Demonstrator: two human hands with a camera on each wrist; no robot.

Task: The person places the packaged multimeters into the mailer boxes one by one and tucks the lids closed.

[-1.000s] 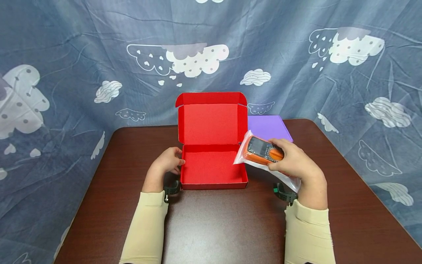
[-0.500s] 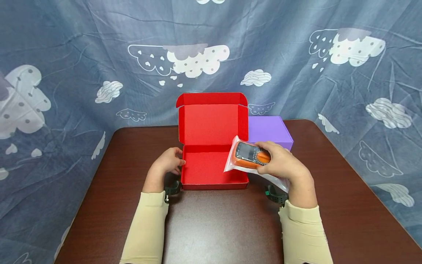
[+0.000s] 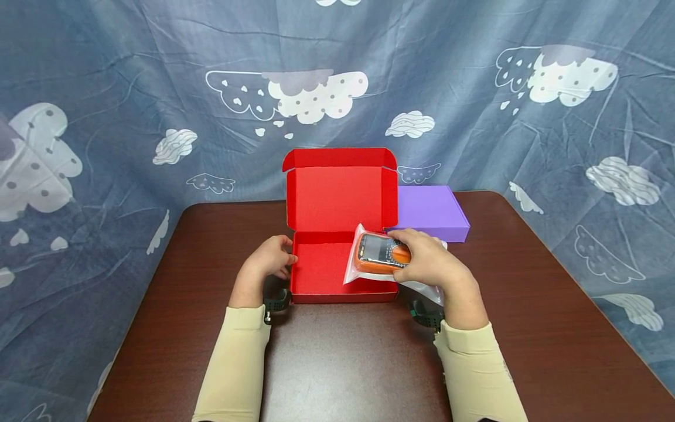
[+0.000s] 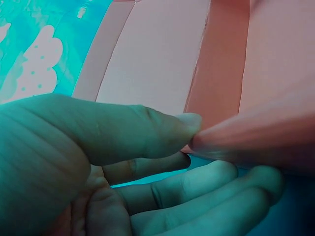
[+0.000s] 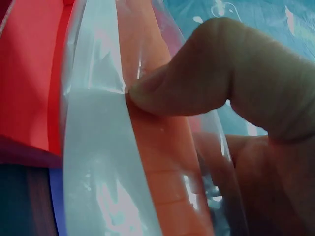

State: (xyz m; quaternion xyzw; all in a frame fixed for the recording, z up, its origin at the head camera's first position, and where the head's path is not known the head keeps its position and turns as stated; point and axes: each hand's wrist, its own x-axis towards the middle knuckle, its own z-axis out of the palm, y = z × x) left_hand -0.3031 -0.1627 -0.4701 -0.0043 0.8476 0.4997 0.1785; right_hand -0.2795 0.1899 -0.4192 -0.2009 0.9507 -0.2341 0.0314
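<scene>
An open red cardboard box (image 3: 318,275) stands on the table with its lid raised at the back. My left hand (image 3: 269,258) holds the box's left wall, thumb over the rim and fingers outside it; in the left wrist view the thumb (image 4: 147,130) meets the wall's edge. Over the right half of the box my right hand (image 3: 429,261) grips an orange and black multimeter (image 3: 377,252) in a clear plastic bag. Its screen and dial face up. In the right wrist view, the thumb (image 5: 192,73) presses the multimeter's orange side (image 5: 162,162) through the plastic.
Behind the right hand, a closed purple box (image 3: 429,208) stands on the dark brown table (image 3: 348,363), right of the red lid (image 3: 337,199). A blue curtain (image 3: 327,35) with cloud prints hangs behind the table.
My right hand has carried the bagged multimeter leftward and slightly nearer, from beside the red box to above its right half. More of the purple box shows. My left hand stays put.
</scene>
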